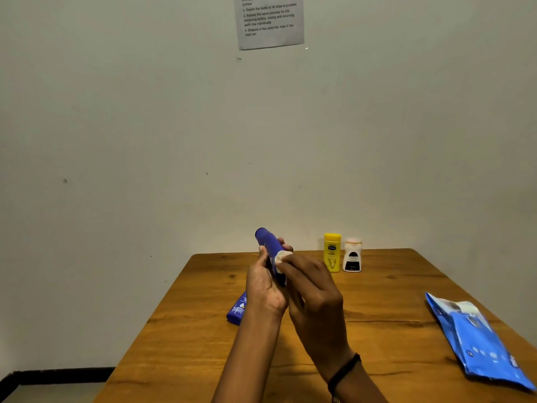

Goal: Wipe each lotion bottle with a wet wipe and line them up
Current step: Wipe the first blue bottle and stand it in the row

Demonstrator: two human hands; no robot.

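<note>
My left hand grips a dark blue lotion bottle, tilted with its cap pointing up and to the left, above the wooden table. My right hand pinches a small white wet wipe against the bottle's side. A second blue bottle lies flat on the table, partly hidden behind my left wrist. At the back of the table a yellow bottle and a white bottle stand upright side by side.
A blue wet-wipe pack lies near the table's right edge, its flap open. The table's back edge meets a pale wall. A printed instruction sheet hangs on that wall.
</note>
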